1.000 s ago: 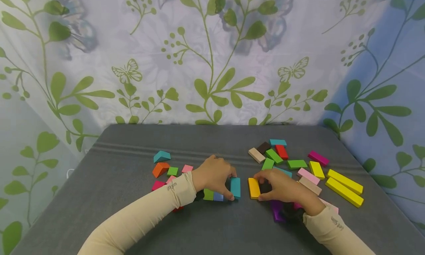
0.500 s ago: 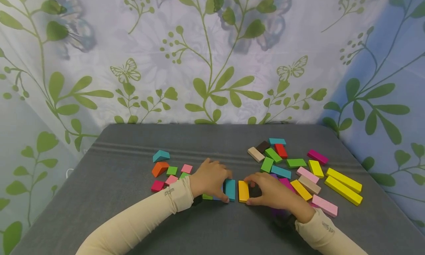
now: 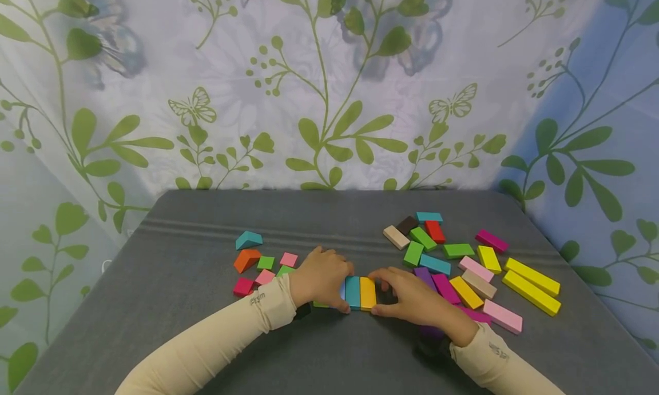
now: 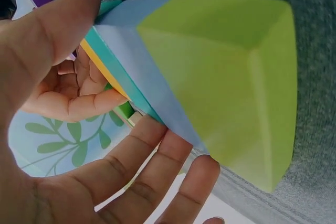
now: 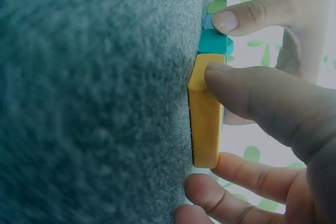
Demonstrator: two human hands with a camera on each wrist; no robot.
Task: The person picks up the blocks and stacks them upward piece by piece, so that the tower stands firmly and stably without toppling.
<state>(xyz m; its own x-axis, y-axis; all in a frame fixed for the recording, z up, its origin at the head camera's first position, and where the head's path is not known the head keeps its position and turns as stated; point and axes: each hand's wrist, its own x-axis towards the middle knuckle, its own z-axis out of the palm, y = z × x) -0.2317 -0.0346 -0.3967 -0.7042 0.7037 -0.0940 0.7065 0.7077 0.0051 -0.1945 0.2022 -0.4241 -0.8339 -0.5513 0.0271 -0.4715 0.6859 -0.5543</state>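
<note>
Yellow block [image 3: 368, 293] sits pinched in right grip [image 3: 414, 299], blue block [image 4: 142, 66] in left grip [image 3: 320, 276].

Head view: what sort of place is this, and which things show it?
Probably an indoor play or activity corner: a grey table, a leaf-and-butterfly backdrop behind it, and coloured blocks spread on top.

You have two hands [image 3: 321, 276], two long yellow blocks [image 3: 531, 292], two long pale pink blocks [image 3: 503, 316] and one dark brown block [image 3: 408, 224]

left grip [image 3: 320, 278]: pinching | right grip [image 3: 413, 300]: pinching | sleeved forearms [image 3: 208, 339] angled inward
</note>
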